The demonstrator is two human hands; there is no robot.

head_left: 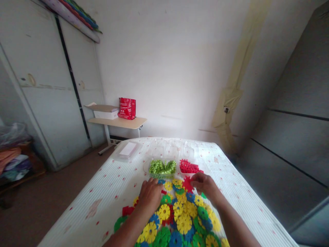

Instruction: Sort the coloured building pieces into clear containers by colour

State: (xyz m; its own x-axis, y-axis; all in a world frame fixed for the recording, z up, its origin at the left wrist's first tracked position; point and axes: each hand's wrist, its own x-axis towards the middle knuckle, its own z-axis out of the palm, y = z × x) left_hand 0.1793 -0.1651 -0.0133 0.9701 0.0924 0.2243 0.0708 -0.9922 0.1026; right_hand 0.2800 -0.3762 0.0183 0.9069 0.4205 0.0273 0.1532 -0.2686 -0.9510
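Note:
A pile of flat toothed plastic discs (180,219) in yellow, green, blue and red lies on the white striped table cover (108,192). My left hand (150,195) rests palm down on the pile's far left side, fingers curled onto the discs. My right hand (204,185) pinches a red disc (188,184) at the pile's far edge. Just beyond stand a clear tray of green pieces (162,167) and a clear tray of red pieces (189,167).
A clear lidded box (126,151) sits at the table's far left. Behind it a small side table (118,121) carries a red bag (127,108) and a white box. Cupboard doors stand on the left, a grey wall on the right.

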